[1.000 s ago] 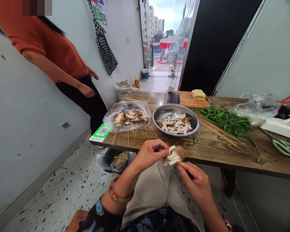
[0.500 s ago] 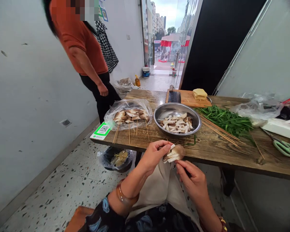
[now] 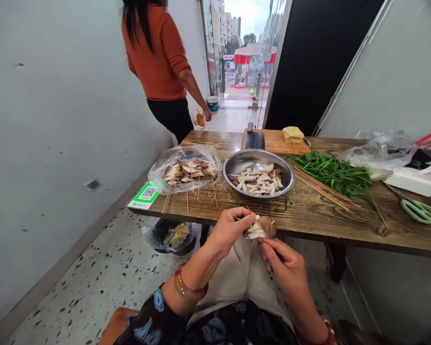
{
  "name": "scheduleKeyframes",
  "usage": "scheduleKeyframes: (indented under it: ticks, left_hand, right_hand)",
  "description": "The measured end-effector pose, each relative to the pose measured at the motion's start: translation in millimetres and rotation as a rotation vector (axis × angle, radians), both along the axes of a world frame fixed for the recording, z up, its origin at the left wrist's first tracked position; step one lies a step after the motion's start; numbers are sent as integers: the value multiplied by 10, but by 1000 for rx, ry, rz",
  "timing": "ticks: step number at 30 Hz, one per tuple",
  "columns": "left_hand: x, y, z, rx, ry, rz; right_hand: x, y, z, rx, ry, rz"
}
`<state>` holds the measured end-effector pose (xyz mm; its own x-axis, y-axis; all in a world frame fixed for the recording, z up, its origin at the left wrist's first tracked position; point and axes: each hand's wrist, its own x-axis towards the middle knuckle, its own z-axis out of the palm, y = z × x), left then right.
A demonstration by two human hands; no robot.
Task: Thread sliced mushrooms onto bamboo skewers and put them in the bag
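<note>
Between my hands, over my lap at the table's front edge, are mushroom pieces [image 3: 261, 227] threaded on a thin wooden skewer. My left hand [image 3: 230, 230] is closed, pinching the mushroom from the left side. Fingers of my right hand [image 3: 285, 261] are closed around the skewer just below the mushroom; most of the stick is hidden by them. Beyond my hands stands a steel bowl [image 3: 233, 184] holding sliced mushrooms [image 3: 260, 180]. To its left, several mushroom skewers [image 3: 190, 170] lie on a clear plastic bag [image 3: 158, 163], their sticks pointing toward me.
Bare skewers [image 3: 323, 189] lie beside green leaves [image 3: 335, 172]. Scissors [image 3: 422, 212] and a white box [image 3: 414, 179] are at the right. A cleaver [image 3: 255, 140] rests on a cutting board [image 3: 276, 143]. Below is a lined bin [image 3: 161, 244]. A person [image 3: 158, 57] stands beyond the table's left end.
The person in orange has moved right toward the doorway and turned their back. My view has shifted slightly. Both hands keep hold of the mushroom and skewer, almost unmoved.
</note>
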<state>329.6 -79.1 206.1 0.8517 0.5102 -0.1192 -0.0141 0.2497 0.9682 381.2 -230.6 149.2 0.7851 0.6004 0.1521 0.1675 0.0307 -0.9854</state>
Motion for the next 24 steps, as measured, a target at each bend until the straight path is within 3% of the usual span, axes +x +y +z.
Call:
scheduleKeyframes:
  ticks: [6,12,17,21,24]
  left_hand:
    - [38,-41,-3,42,22,-25]
    - [142,76,273,222,-17,-19]
    - [540,358,472,651,-48,13]
    - [983,494,423,1130,94,-120]
    - [1236,510,326,1371,156,-226]
  right_hand:
    - [36,-5,-12,32,7,10]
    - [186,-96,38,56,66,-34]
    - [340,-198,-72,67,213,-186]
    - [405,-248,-141,81,268,-201]
    - [432,-280,-155,75,286,-201]
